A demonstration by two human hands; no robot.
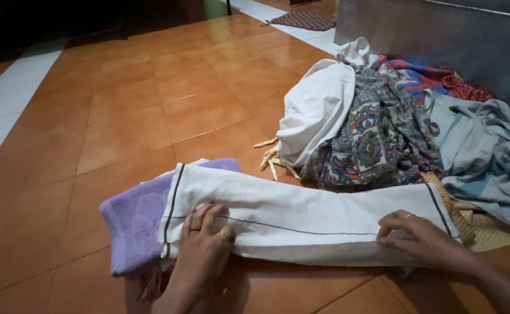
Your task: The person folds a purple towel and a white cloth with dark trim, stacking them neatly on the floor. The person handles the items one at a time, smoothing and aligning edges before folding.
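Both hands down on the folded white cloth (307, 221), flat on the orange tile floor (121, 116).
Left hand (205, 241) presses its left end, fingers spread and released; right hand (420, 235) curls lightly on its right end, gripping nothing. A purple towel (132, 218) lies under that cloth's left end. Just behind it, a pile of clothes (383, 122) against a grey wall (441, 35); a mat (304, 20) lies far beyond.

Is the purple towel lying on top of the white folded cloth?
No, the white cloth overlaps the purple towel, which lies beneath its left end.
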